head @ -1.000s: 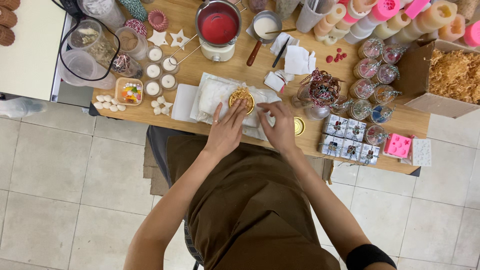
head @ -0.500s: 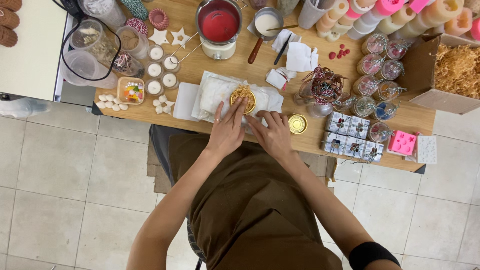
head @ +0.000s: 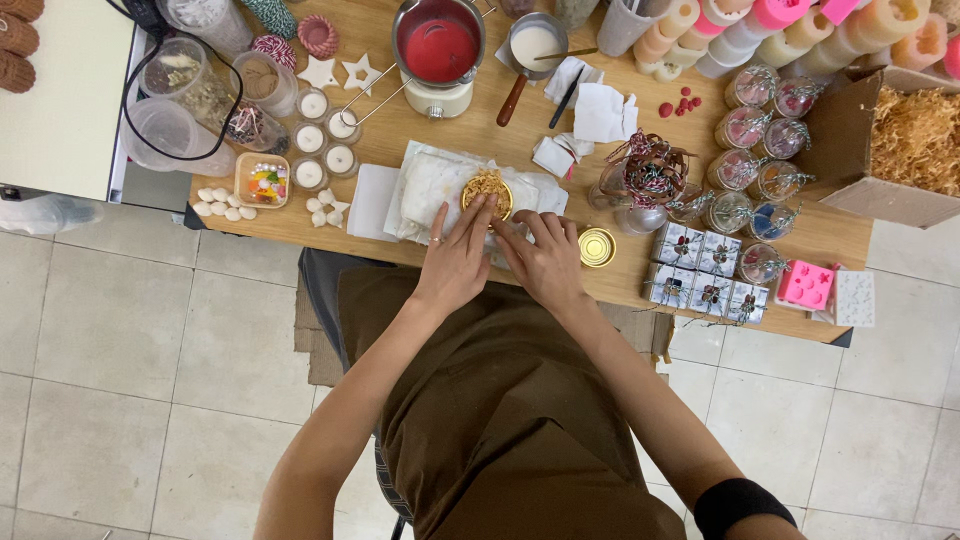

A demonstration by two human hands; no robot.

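One small gold tin [head: 487, 192] filled with shredded straw sits on a white cloth [head: 430, 185] on the wooden tabletop [head: 500, 130]. The left hand [head: 455, 262] and right hand [head: 545, 262] rest flat just below it, fingers spread, fingertips touching its rim, gripping nothing. One gold lid [head: 597, 247] lies beside the right hand. Two white stars [head: 340, 72] lie farther back.

My fingers [head: 478, 212] touch a shiny gold metal tin [head: 487, 193] (rough straw-like filling) on crinkled glossy wrap [head: 425, 185] over the matt wooden table [head: 480, 135].

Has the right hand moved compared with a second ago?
Yes. The right hand has slid left, away from the gold lid, toward the gold tin.
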